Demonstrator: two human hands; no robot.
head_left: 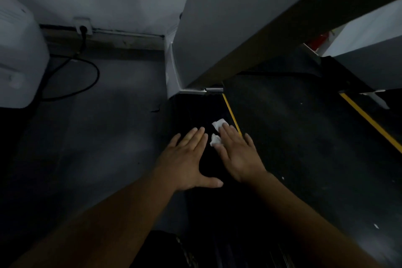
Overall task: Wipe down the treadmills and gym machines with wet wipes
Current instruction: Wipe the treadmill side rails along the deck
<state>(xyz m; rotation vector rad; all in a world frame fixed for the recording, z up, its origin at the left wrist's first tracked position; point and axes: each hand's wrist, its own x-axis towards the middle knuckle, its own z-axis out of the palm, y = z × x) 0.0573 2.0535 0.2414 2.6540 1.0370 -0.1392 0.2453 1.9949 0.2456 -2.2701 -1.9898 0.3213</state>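
White wet wipe sits bunched under the straight fingers of the right hand, pressed on the black treadmill side rail, just beside a yellow stripe; pinned, not grasped. The left hand lies flat over the rail's outer edge, fingers spread and released, holding nothing.

Risks, as we judge them: a quick stroke could leave the pinned wipe behind or roll it up; the dim light could hide missed patches; the right hand could slide across onto the belt.

We count two hands, one wipe (two white bits showing), two yellow stripes, one wall socket, one cable
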